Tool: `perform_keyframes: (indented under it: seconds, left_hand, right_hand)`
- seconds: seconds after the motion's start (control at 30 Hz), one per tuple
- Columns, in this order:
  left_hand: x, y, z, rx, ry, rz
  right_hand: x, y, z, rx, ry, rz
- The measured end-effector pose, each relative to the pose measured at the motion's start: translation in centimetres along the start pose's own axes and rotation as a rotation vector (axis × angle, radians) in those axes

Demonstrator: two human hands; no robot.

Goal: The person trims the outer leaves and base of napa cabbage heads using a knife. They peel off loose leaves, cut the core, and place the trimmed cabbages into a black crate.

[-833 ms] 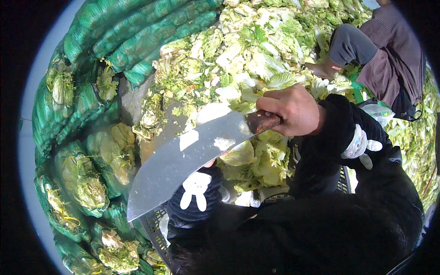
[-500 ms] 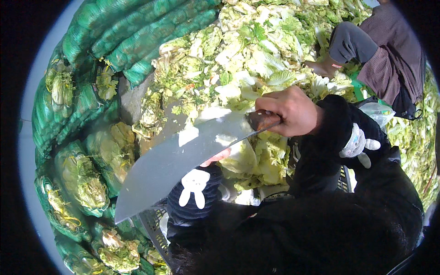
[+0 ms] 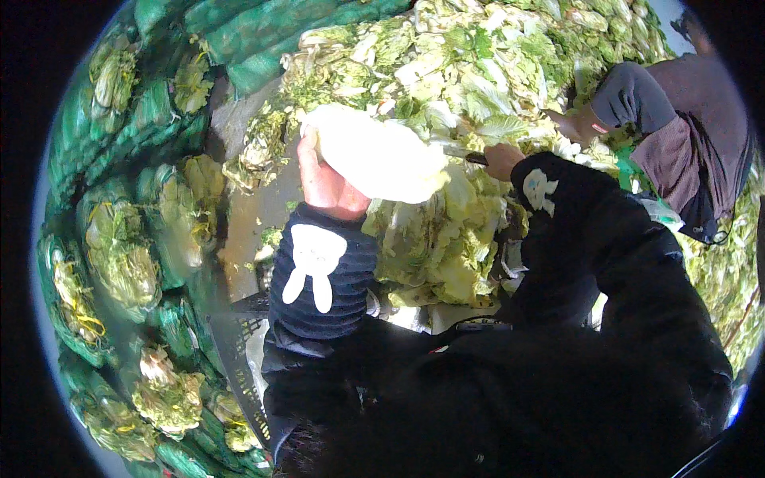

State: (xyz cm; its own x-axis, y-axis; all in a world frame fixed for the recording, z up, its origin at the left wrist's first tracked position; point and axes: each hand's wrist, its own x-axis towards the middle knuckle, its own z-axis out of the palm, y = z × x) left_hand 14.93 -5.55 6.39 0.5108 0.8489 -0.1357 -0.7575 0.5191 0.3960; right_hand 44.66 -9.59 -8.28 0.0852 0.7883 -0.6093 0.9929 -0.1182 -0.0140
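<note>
A pale napa cabbage, washed out by the sun, rests in my left hand, whose fingers and palm hold it from its left end and below. To its right, my right hand is closed on the dark handle of a knife. Only a short stretch of the blade shows, and the rest is hidden behind the cabbage. Under and beyond both hands lie loose cabbage leaves.
Green net sacks of cabbages are stacked along the left. A wide heap of trimmed leaves spreads across the back. At upper right sits another person. A black plastic crate stands by my left sleeve.
The knife, earlier held broad across the view, has dropped away to the right with my right hand. My left hand, mostly hidden behind the blade before, now shows raised with the cabbage.
</note>
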Motion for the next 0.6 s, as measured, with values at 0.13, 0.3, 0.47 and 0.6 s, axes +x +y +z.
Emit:
perform_keyframes:
  seconds: [0.13,0.3,0.47,0.6]
  left_hand:
    - [0.2,0.4,-1.1,0.01,0.013,0.076]
    - [0.2,1.0,-1.1,0.064,0.01,0.119]
    - [-0.4,1.8,-0.3,0.034,-0.133,0.131]
    - [-0.8,2.4,0.8,0.027,-0.197,0.155]
  right_hand:
    - [-1.3,-1.3,1.6,-0.065,0.048,0.013]
    - [-2.2,-1.5,2.9,-0.036,0.004,0.0]
    - [-1.9,-0.5,4.1,-0.153,-0.025,-0.048]
    - [-3.4,-3.3,-0.5,0.106,0.501,-0.218]
